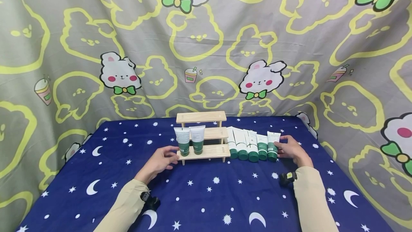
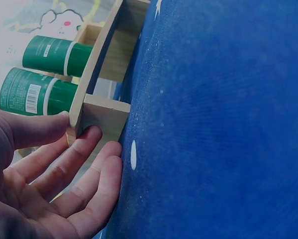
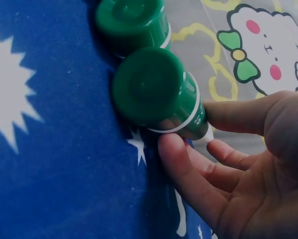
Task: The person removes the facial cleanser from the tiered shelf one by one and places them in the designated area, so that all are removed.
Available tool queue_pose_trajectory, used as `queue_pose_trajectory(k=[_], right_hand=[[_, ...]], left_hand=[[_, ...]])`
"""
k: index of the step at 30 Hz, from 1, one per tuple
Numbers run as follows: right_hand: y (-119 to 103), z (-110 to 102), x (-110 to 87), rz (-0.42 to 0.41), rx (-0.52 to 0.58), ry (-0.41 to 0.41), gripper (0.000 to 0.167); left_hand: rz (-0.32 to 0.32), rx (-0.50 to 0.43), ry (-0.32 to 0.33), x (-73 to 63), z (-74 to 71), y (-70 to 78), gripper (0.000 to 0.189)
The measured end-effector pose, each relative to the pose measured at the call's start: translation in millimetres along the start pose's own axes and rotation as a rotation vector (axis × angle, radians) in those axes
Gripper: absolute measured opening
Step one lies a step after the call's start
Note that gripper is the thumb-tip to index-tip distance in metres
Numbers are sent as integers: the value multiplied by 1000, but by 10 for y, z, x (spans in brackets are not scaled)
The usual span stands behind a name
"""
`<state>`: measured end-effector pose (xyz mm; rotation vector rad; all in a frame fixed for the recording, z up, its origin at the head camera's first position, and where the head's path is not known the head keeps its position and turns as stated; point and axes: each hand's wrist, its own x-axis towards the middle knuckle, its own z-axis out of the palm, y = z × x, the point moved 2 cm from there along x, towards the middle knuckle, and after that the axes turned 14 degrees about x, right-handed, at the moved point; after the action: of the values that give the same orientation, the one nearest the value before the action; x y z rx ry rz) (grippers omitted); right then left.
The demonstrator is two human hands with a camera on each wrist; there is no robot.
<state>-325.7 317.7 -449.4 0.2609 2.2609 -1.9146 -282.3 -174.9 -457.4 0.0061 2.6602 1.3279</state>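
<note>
Pale wooden stand (image 1: 201, 116), two green-and-white tubes (image 1: 197, 145) on its lowest step (image 1: 213, 149).
Left wrist shows us what head view hides: left hand (image 2: 39, 204) pinching the step's end, fingertip (image 2: 94, 133) by a leg (image 2: 108, 113). Right wrist: right hand (image 3: 248, 184) grips the rightmost tube (image 1: 273, 138) beside the stand, flat cap (image 3: 146, 85) showing.

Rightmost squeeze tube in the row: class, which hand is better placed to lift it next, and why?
Probably the right hand: it grips the rightmost squeeze tube. The left hand is farther away, holding the left end of the wooden three-tier stand.
</note>
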Motion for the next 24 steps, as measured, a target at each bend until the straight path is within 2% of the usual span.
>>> queue_pose_trajectory(k=[6, 13, 19, 24], right_hand=[[21, 3, 2, 16, 8, 17, 58], [5, 15, -5, 26, 22, 25, 55], [13, 16, -4, 20, -9, 29, 56], [-8, 13, -21, 3, -80, 45, 55]], left_hand=[[12, -7, -3, 0, 1, -13, 41], [-1, -13, -2, 3, -1, -3, 40], [-1, -14, 0, 5, -3, 9, 40], [2, -10, -3, 0, -4, 1, 40]])
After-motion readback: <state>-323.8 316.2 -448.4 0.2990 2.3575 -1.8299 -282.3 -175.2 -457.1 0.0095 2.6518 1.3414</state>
